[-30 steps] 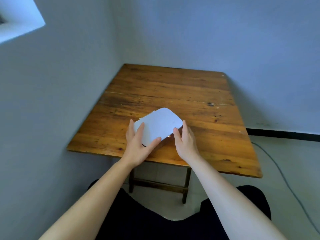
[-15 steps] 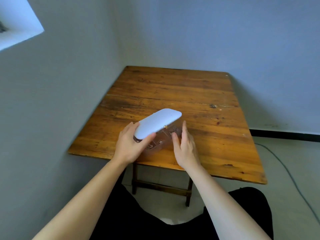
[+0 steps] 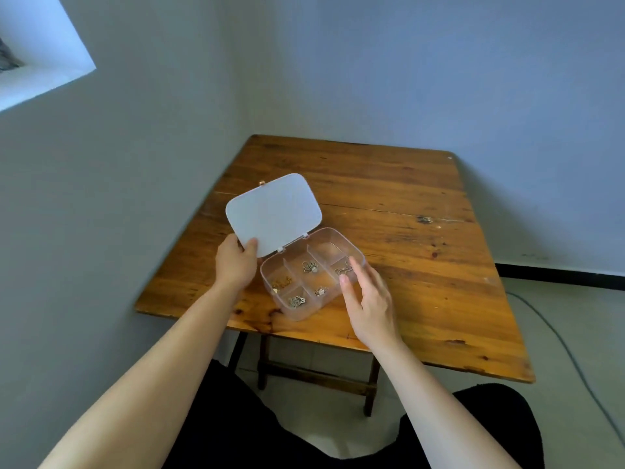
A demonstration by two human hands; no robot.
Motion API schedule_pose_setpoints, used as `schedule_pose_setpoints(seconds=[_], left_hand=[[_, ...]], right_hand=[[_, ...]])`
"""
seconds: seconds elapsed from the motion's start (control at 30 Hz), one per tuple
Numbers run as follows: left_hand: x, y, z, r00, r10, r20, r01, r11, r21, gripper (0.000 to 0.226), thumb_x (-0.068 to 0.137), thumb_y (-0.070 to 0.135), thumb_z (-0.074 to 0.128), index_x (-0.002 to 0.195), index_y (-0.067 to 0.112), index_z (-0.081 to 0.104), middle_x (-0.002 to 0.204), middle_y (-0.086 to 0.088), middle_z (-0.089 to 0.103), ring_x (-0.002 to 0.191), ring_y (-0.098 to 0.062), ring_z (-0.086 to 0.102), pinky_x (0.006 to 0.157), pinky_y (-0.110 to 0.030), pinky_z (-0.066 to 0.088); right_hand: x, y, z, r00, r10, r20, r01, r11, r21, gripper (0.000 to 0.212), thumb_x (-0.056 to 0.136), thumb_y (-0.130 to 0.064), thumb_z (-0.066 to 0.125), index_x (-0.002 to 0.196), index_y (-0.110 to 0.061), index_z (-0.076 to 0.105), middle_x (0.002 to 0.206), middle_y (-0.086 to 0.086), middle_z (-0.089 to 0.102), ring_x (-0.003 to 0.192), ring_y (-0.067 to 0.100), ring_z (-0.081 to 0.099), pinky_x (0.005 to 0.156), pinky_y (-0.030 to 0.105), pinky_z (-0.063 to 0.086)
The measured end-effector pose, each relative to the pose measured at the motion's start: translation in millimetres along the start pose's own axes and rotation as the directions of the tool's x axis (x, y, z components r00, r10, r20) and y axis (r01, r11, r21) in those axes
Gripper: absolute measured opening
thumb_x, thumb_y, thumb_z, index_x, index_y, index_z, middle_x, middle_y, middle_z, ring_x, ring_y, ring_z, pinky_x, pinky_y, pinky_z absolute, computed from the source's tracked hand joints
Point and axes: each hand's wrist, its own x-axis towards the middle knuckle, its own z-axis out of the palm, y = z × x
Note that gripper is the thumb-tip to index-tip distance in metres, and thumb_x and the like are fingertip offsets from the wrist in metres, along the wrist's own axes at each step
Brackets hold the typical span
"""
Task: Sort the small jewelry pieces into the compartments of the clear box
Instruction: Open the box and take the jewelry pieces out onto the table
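Swung up from the half-raised tilt it had half a second ago, the lid [image 3: 273,214] of the clear box [image 3: 313,272] now stands fully open, leaning back past the left hand [image 3: 236,262]. That hand pinches the lid's near corner, thumb on the inner face and fingers behind it. The box's base lies on the wooden table [image 3: 406,238] between the two hands, just right of the left hand and touching the lid along its hinge. The right hand [image 3: 368,299] has come off the table and hovers loose over the box's right end, fingers spread and holding nothing, index fingertip over the near rim. Small jewelry pieces [image 3: 309,267] sit in several compartments, one cluster directly under the right fingertips, others nearer the left wrist.
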Motion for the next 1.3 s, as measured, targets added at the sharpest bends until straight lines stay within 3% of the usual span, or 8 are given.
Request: schedule_pose_setpoints(seconds=[0.17, 0.37, 0.53, 0.63, 0.8, 0.9, 1.07, 1.3], left_hand=[[13.0, -8.0, 4.5, 0.941, -0.319, 0.114, 0.336, 0.922, -0.194, 0.019, 0.098, 0.023, 0.057, 0.106, 0.008, 0.065, 0.087, -0.009, 0.071, 0.070, -0.019, 0.063, 0.059, -0.029, 0.053], [5.9, -9.7, 1.8, 0.937, -0.338, 0.084, 0.348, 0.924, -0.161, 0.031, 0.094, 0.032, 0.063, 0.112, 0.007, 0.058, 0.090, -0.005, 0.071, 0.076, -0.020, 0.068, 0.068, -0.034, 0.058], [-8.2, -3.9, -9.9, 0.979, 0.173, -0.104, -0.144, 0.959, 0.246, 0.052, 0.084, 0.038, 0.074, 0.128, 0.020, 0.054, 0.110, 0.006, 0.057, 0.088, -0.011, 0.059, 0.067, -0.027, 0.049], [-13.1, 4.1, -16.7, 0.867, 0.459, 0.193, -0.497, 0.784, 0.372, 0.025, 0.085, 0.030, 0.075, 0.108, 0.024, 0.068, 0.096, 0.009, 0.062, 0.080, -0.011, 0.061, 0.062, -0.026, 0.051], [-8.2, 26.1, -15.5, 0.687, 0.273, 0.674, -0.686, 0.549, 0.477, 0.023, 0.086, 0.024, 0.072, 0.109, 0.025, 0.073, 0.106, 0.008, 0.072, 0.093, -0.010, 0.063, 0.078, -0.028, 0.054], [-2.4, 37.6, -8.7, 0.664, 0.159, 0.731, -0.706, 0.454, 0.543, 0.029, 0.085, 0.021, 0.071, 0.114, 0.025, 0.071, 0.109, 0.008, 0.070, 0.096, -0.014, 0.063, 0.081, -0.028, 0.053], [-2.2, 46.2, 3.8, 0.662, 0.014, 0.749, -0.712, 0.321, 0.624, 0.023, 0.085, 0.018, 0.070, 0.106, 0.021, 0.075, 0.099, 0.002, 0.073, 0.084, -0.017, 0.064, 0.067, -0.027, 0.052], [-7.4, 36.9, 10.4, 0.702, 0.066, 0.709, -0.698, 0.260, 0.667, 0.022, 0.087, 0.016, 0.068, 0.108, 0.020, 0.074, 0.098, 0.000, 0.072, 0.081, -0.017, 0.066, 0.065, -0.026, 0.054]], right_hand=[[1.0, 0.4, 0.7, 1.000, 0.017, -0.005, -0.017, 1.000, -0.017, 0.060, 0.097, -0.066, 0.031, 0.151, -0.040, 0.034, 0.159, 0.001, 0.036, 0.144, 0.024, 0.032, 0.105, 0.037, 0.036], [0.1, -0.2, -2.3, 1.000, 0.018, -0.010, -0.018, 1.000, 0.018, 0.062, 0.096, -0.067, 0.034, 0.150, -0.039, 0.037, 0.156, 0.000, 0.039, 0.143, 0.022, 0.034, 0.107, 0.041, 0.039], [4.2, -2.5, -11.0, 0.997, 0.054, 0.050, -0.058, 0.993, 0.099, 0.054, 0.093, -0.065, 0.047, 0.141, -0.040, 0.049, 0.152, -0.004, 0.040, 0.135, 0.021, 0.043, 0.107, 0.048, 0.045], [14.9, -7.0, -19.0, 0.999, 0.033, 0.041, -0.033, 0.999, 0.003, 0.055, 0.092, -0.057, 0.057, 0.141, -0.034, 0.051, 0.156, -0.002, 0.032, 0.141, 0.021, 0.034, 0.112, 0.042, 0.034], [48.9, -37.6, -33.9, 0.988, -0.132, 0.078, 0.145, 0.971, -0.188, 0.046, 0.090, -0.039, 0.068, 0.134, -0.030, 0.057, 0.133, -0.006, 0.058, 0.120, 0.015, 0.054, 0.092, 0.026, 0.040], [67.6, -60.6, -36.8, 0.942, -0.158, 0.296, 0.233, 0.943, -0.237, 0.037, 0.090, -0.028, 0.066, 0.127, -0.033, 0.063, 0.114, -0.007, 0.067, 0.085, 0.002, 0.059, 0.070, 0.022, 0.047], [85.8, -87.1, -22.9, 0.842, -0.147, 0.519, 0.379, 0.846, -0.375, 0.034, 0.097, -0.020, 0.056, 0.127, -0.030, 0.066, 0.131, -0.001, 0.065, 0.116, 0.022, 0.059, 0.091, 0.038, 0.052], [93.6, -105.7, -4.0, 0.799, -0.041, 0.601, 0.466, 0.673, -0.575, 0.019, 0.095, -0.017, 0.059, 0.106, -0.018, 0.074, 0.101, 0.006, 0.069, 0.090, 0.027, 0.063, 0.062, 0.032, 0.042]])
